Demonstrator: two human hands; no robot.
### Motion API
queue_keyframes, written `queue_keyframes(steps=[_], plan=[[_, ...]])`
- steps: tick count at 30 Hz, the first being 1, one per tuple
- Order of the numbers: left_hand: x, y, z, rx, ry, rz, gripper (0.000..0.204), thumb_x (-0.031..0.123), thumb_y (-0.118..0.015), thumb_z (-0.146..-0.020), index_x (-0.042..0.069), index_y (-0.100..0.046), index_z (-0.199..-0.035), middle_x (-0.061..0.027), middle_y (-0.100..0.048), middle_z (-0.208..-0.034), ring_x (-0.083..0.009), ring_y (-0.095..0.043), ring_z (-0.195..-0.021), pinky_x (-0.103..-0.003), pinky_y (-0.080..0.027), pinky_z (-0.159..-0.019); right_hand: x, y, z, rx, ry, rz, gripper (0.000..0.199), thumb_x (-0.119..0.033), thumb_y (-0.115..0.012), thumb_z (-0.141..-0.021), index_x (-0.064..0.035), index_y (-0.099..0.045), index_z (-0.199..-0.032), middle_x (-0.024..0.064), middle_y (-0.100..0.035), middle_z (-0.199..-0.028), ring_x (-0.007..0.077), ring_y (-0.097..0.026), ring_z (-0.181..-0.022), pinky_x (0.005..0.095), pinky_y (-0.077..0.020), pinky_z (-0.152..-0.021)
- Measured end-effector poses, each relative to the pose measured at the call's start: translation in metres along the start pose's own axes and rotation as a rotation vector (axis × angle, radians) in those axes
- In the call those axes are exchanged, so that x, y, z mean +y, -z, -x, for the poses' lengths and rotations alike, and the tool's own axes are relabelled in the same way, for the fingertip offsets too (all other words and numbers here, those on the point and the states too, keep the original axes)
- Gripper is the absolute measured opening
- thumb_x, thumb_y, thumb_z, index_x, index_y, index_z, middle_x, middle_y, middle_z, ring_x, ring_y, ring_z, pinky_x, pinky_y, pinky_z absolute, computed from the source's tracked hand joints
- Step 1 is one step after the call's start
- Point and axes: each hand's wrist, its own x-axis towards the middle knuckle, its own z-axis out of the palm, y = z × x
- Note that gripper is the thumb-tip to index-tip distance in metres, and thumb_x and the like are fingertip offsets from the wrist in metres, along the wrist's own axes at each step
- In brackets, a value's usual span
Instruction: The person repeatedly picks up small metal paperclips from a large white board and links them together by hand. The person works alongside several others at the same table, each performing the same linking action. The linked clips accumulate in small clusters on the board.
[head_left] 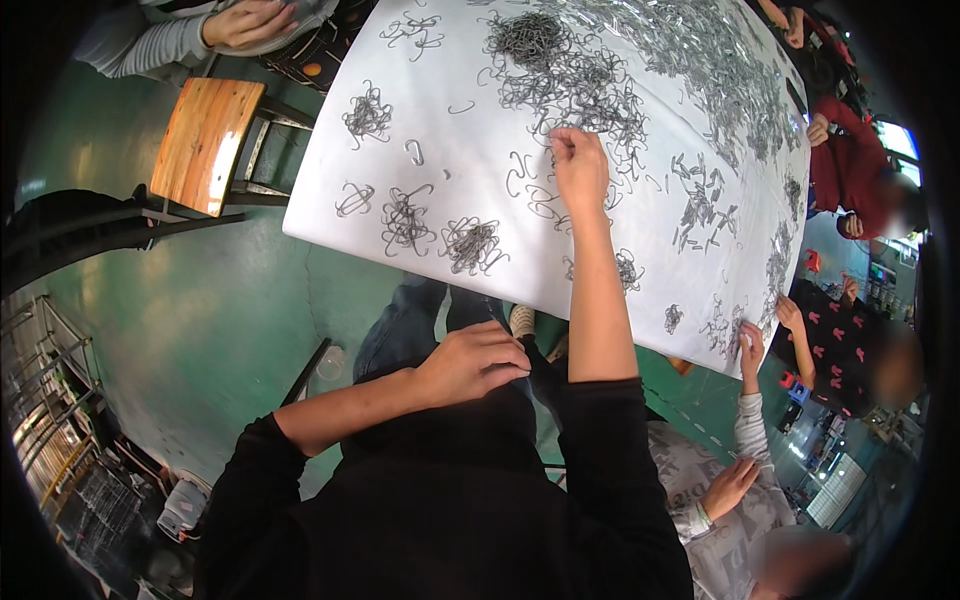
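- Green floor (250,290) fills the left side of the room, where a wooden stool (205,145) stands just beside the white-covered table (480,185); a co-worker's hand (250,22) shows above it.
- Small heaps of bent wire hooks (470,245) lie apart from one another toward the table's left and near edges, perhaps spaced so that they do not tangle together.
- Left hand (472,362) hangs over the lap, off the table, fingers bent and loosely together; whether anything is inside, I cannot tell. It seems held back there, out of the way of the other arm.
- Beyond, a dense dark pile (527,40) of the same hooks spreads toward the person, its looser fringe probably the easiest part to pick from.
- Right hand (582,165) reaches to that fringe, thumb and fingertips drawn together as in a pinch, a grip suited to thin wire; whether a hook is between them is unclear.
- Rightward, short silvery pieces (697,195) lie scattered, seemingly kept largely apart from the hooks, and co-workers' hands (750,350) work along the table's edge.
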Motion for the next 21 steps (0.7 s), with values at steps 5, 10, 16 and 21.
queue_keyframes(steps=[5, 10, 16, 21], plan=[[0.005, -0.004, -0.006, 0.008, -0.001, -0.003, 0.013, 0.006, -0.074, -0.076, 0.007, -0.067, -0.087, -0.0043, -0.066, -0.087, -0.024, -0.06, -0.082, -0.034, -0.051, -0.071, -0.011, -0.009, -0.024, -0.085, -0.005, 0.091, 0.016, -0.016, -0.063, -0.085, -0.0219, -0.071, -0.098, 0.0038, -0.061, -0.098, 0.0257, -0.064, -0.087, 0.0395, -0.0522, -0.075], [0.007, -0.007, -0.007, 0.015, 0.016, -0.008, 0.013, 0.007, -0.074, -0.077, 0.007, -0.067, -0.087, -0.004, -0.066, -0.087, -0.0237, -0.06, -0.082, -0.034, -0.051, -0.072, -0.015, 0.001, -0.031, -0.127, 0.016, 0.098, 0.016, -0.013, -0.065, -0.085, -0.019, -0.071, -0.099, 0.003, -0.063, -0.095, 0.0231, -0.063, -0.087, 0.0383, -0.0499, -0.076], [0.008, -0.009, -0.008, 0.042, 0.021, -0.014, 0.013, 0.007, -0.074, -0.077, 0.008, -0.067, -0.088, -0.0035, -0.066, -0.087, -0.0236, -0.06, -0.082, -0.034, -0.051, -0.072, -0.029, -0.004, -0.054, -0.219, 0.249, 0.183, 0.008, -0.016, -0.068, -0.083, -0.0138, -0.069, -0.091, 0.0043, -0.063, -0.09, 0.0254, -0.063, -0.087, 0.0393, -0.0488, -0.074], [0.006, -0.009, -0.007, 0.064, 0.014, -0.031, 0.014, 0.007, -0.074, -0.077, 0.008, -0.067, -0.089, -0.0038, -0.066, -0.088, -0.0231, -0.059, -0.08, -0.033, -0.05, -0.07, -0.032, -0.011, -0.065, -0.266, 0.305, 0.232, 0.007, -0.016, -0.068, -0.082, -0.0122, -0.068, -0.087, 0.0067, -0.062, -0.094, 0.0292, -0.063, -0.09, 0.0423, -0.0495, -0.076]])
